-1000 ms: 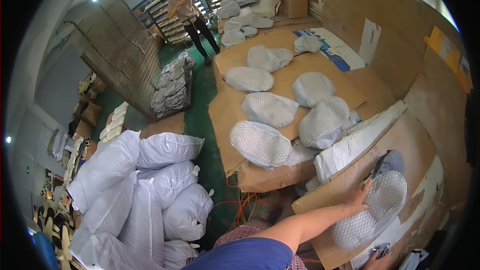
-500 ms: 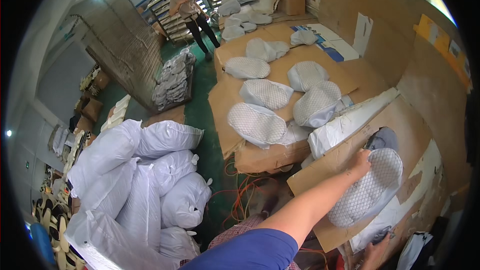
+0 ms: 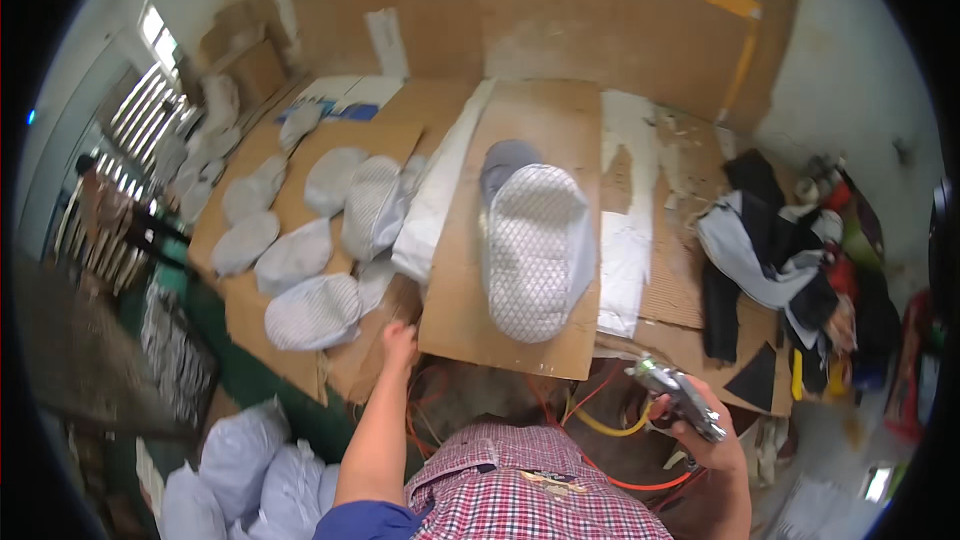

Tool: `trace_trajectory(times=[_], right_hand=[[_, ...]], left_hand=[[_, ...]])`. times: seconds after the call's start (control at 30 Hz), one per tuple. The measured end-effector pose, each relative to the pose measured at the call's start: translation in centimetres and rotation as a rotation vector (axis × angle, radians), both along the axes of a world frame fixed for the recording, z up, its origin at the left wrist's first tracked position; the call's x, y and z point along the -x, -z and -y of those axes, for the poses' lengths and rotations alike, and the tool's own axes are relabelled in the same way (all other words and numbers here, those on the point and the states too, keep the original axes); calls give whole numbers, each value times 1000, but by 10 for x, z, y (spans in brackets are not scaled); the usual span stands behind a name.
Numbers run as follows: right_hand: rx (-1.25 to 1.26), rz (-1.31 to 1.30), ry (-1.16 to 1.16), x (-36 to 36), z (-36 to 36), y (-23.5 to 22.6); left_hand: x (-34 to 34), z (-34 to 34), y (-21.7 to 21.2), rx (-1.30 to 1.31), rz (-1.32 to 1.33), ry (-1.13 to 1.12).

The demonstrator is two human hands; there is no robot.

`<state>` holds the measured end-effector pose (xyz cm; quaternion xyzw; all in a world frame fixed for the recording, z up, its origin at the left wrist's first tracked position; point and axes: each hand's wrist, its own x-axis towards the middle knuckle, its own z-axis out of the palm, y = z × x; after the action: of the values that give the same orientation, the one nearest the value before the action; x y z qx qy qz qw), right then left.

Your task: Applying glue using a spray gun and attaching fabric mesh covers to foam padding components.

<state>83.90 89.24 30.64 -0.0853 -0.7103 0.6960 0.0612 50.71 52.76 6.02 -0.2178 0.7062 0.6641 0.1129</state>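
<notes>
A spray gun [image 3: 680, 398] with a metal body is gripped in my right hand [image 3: 712, 430], below the near edge of the board. In front of me a slipper-shaped fabric piece [image 3: 538, 250], white with a diamond-pattern sole facing up, lies lengthwise on a cardboard board [image 3: 455, 315]. A dark grey part [image 3: 508, 155] shows at its far end. My left hand [image 3: 400, 343] is beside the board's near left corner, its fingers curled closed. Whether anything is inside them is hidden. Neither hand touches the fabric piece.
Several similar slipper pieces [image 3: 315, 310] lie on cardboard to the left. Dark and grey cloth [image 3: 765, 240] is heaped at right. Orange and yellow hoses [image 3: 605, 428] hang below the table edge. White sacks [image 3: 240, 450] stand at lower left; a person [image 3: 105, 202] is at far left.
The view has swung right toward the board. My left hand has left the slipper piece's side and moved to the board's near left corner. The spray gun now shows in my right hand.
</notes>
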Motion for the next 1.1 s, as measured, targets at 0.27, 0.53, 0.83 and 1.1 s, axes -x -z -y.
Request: trace_trajectory(times=[0.27, 0.53, 0.83, 1.1], right_hand=[[-109, -186, 431, -33, 41, -35], [-177, -122, 427, -17, 108, -75], [-319, -41, 467, -3, 143, -107], [-347, 67, 535, -42, 157, -104]], left_hand=[[-55, -18, 1, 10, 188, 363], [-62, -161, -22, -268, 60, 462], [-75, -146, -1, -282, 59, 600], [-52, 32, 48, -203, 358, 229]])
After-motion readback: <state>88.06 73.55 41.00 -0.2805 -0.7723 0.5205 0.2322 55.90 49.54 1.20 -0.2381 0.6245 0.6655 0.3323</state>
